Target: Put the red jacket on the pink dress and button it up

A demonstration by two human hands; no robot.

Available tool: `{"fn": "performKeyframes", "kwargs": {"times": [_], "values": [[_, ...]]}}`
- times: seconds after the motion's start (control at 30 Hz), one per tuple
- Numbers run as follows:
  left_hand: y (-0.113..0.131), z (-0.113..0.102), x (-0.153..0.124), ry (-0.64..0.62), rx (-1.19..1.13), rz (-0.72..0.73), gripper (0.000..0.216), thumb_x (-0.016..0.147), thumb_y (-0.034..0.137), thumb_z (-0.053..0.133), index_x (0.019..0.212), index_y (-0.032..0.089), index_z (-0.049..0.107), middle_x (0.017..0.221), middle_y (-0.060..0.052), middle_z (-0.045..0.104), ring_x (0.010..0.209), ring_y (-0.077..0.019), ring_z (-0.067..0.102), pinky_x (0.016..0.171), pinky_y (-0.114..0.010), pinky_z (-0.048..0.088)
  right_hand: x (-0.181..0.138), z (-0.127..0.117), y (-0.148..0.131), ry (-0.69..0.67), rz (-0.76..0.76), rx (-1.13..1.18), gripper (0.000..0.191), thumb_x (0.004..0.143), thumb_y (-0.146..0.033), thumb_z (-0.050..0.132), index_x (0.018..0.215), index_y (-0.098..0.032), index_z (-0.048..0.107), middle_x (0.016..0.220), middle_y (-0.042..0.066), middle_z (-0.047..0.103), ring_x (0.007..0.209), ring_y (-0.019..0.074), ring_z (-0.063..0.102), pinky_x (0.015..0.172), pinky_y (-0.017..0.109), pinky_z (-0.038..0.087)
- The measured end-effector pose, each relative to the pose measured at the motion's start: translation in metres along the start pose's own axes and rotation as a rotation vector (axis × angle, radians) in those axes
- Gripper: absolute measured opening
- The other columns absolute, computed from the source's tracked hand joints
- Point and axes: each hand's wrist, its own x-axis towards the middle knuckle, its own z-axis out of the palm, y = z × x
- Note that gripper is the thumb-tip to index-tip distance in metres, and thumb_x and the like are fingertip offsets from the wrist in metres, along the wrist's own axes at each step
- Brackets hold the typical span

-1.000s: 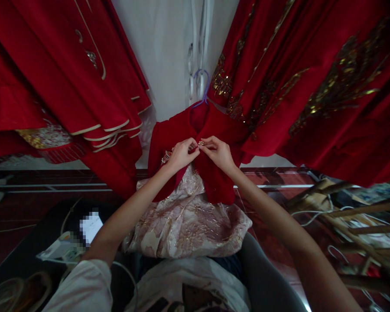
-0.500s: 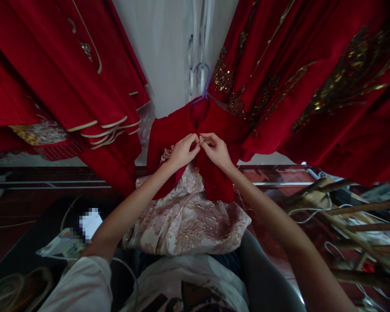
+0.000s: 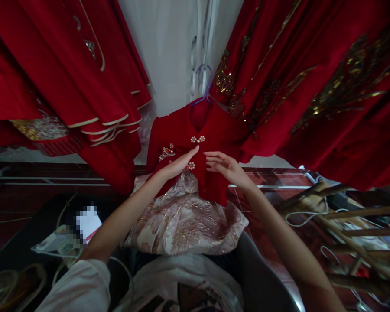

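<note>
A small red jacket (image 3: 214, 130) hangs on a blue hanger (image 3: 205, 82) in front of me, over a pale floral skirt (image 3: 185, 221). Its upper pearl clasp (image 3: 197, 139) is joined at the chest; a second pearl clasp (image 3: 191, 165) sits lower. My left hand (image 3: 178, 164) lies flat on the jacket front with fingers stretched out, right beside the lower clasp. My right hand (image 3: 225, 167) hovers open just right of it, fingers spread and pointing left. Neither hand holds anything. A gold brooch (image 3: 167, 152) decorates the jacket's left chest.
Large red embroidered garments hang to the left (image 3: 68, 78) and to the right (image 3: 312, 86). A white wall (image 3: 169, 56) stands behind. Wooden hangers and wires (image 3: 354, 225) pile at the right. A white device with cables (image 3: 61, 245) lies at lower left.
Both hands have let go of the upper clasp, which now shows joined, and have dropped a little to the lower clasp with fingers opened.
</note>
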Motion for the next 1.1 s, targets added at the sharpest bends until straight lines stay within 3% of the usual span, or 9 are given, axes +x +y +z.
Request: {"fn": "performKeyframes", "kwargs": {"times": [0.07, 0.17, 0.27, 0.37, 0.5, 0.67, 0.83, 0.93, 1.1], "values": [[-0.001, 0.004, -0.012, -0.044, -0.018, 0.027, 0.048, 0.088, 0.058, 0.046, 0.101, 0.017, 0.067, 0.088, -0.008, 0.072, 0.086, -0.0187, 0.067, 0.077, -0.032, 0.054, -0.005, -0.001, -0.008, -0.046, -0.014, -0.074, 0.033, 0.084, -0.032, 0.060, 0.116, -0.023, 0.058, 0.110, 0.006, 0.064, 0.095, 0.0152, 0.063, 0.086, 0.034, 0.054], [-0.002, 0.000, -0.026, -0.033, 0.055, 0.046, 0.033, 0.081, 0.046, 0.064, 0.096, 0.017, 0.069, 0.085, -0.007, 0.072, 0.078, -0.0174, 0.068, 0.068, -0.031, 0.056, -0.009, 0.002, -0.011, 0.102, -0.086, -0.262, 0.024, 0.084, -0.033, 0.060, 0.105, -0.021, 0.064, 0.102, 0.006, 0.065, 0.086, 0.0148, 0.062, 0.074, 0.031, 0.057], [0.000, -0.013, -0.034, 0.113, 0.073, 0.085, 0.031, 0.080, 0.045, 0.065, 0.089, 0.017, 0.070, 0.080, -0.005, 0.072, 0.070, -0.0160, 0.068, 0.061, -0.028, 0.057, -0.004, 0.013, -0.011, 0.199, -0.123, -0.312, 0.021, 0.084, -0.036, 0.060, 0.097, -0.020, 0.064, 0.089, 0.005, 0.064, 0.074, 0.0132, 0.060, 0.061, 0.026, 0.055], [0.000, -0.023, -0.041, 0.281, 0.035, 0.119, 0.038, 0.079, 0.052, 0.064, 0.089, 0.016, 0.071, 0.079, -0.005, 0.072, 0.068, -0.0160, 0.068, 0.060, -0.029, 0.059, 0.006, 0.034, -0.009, 0.165, -0.126, -0.270, 0.025, 0.083, -0.039, 0.062, 0.099, -0.020, 0.061, 0.086, 0.003, 0.063, 0.073, 0.0130, 0.061, 0.058, 0.025, 0.054], [-0.008, -0.029, -0.051, 0.272, -0.004, 0.107, 0.042, 0.071, 0.052, 0.071, 0.094, 0.016, 0.071, 0.084, -0.005, 0.072, 0.071, -0.0163, 0.069, 0.067, -0.032, 0.061, 0.021, 0.065, 0.001, 0.159, -0.157, -0.330, 0.029, 0.074, -0.036, 0.070, 0.094, -0.021, 0.055, 0.085, 0.002, 0.062, 0.069, 0.0118, 0.058, 0.057, 0.024, 0.051], [-0.015, -0.040, -0.056, 0.410, -0.001, 0.115, 0.038, 0.063, 0.043, 0.080, 0.085, 0.014, 0.069, 0.075, -0.005, 0.071, 0.065, -0.0150, 0.068, 0.066, -0.030, 0.059, 0.032, 0.079, 0.020, 0.182, -0.133, -0.287, 0.019, 0.074, -0.025, 0.064, 0.087, -0.021, 0.051, 0.076, -0.001, 0.060, 0.067, 0.0115, 0.059, 0.060, 0.024, 0.052], [-0.025, -0.045, -0.050, 0.344, 0.014, 0.084, 0.036, 0.065, 0.038, 0.077, 0.090, 0.014, 0.068, 0.079, -0.005, 0.070, 0.068, -0.0145, 0.068, 0.067, -0.029, 0.057, 0.037, 0.076, 0.039, 0.183, -0.115, -0.245, 0.021, 0.076, -0.023, 0.061, 0.095, -0.020, 0.055, 0.089, 0.002, 0.061, 0.081, 0.0126, 0.062, 0.068, 0.026, 0.056], [-0.036, -0.042, -0.044, 0.303, 0.121, 0.119, 0.023, 0.072, 0.035, 0.069, 0.083, 0.015, 0.067, 0.071, -0.001, 0.067, 0.062, -0.0114, 0.062, 0.062, -0.025, 0.053, 0.038, 0.073, 0.047, 0.145, -0.068, -0.200, 0.020, 0.079, -0.030, 0.062, 0.096, -0.020, 0.058, 0.093, 0.004, 0.062, 0.080, 0.0127, 0.062, 0.067, 0.027, 0.057], [-0.042, -0.038, -0.042, 0.259, 0.322, 0.167, 0.019, 0.079, 0.032, 0.056, 0.078, 0.017, 0.067, 0.068, -0.001, 0.065, 0.060, -0.0122, 0.058, 0.057, -0.023, 0.046, 0.036, 0.069, 0.049, 0.240, -0.129, -0.358, 0.027, 0.076, -0.037, 0.069, 0.092, -0.019, 0.057, 0.092, 0.005, 0.062, 0.079, 0.0131, 0.061, 0.074, 0.030, 0.056]]}}
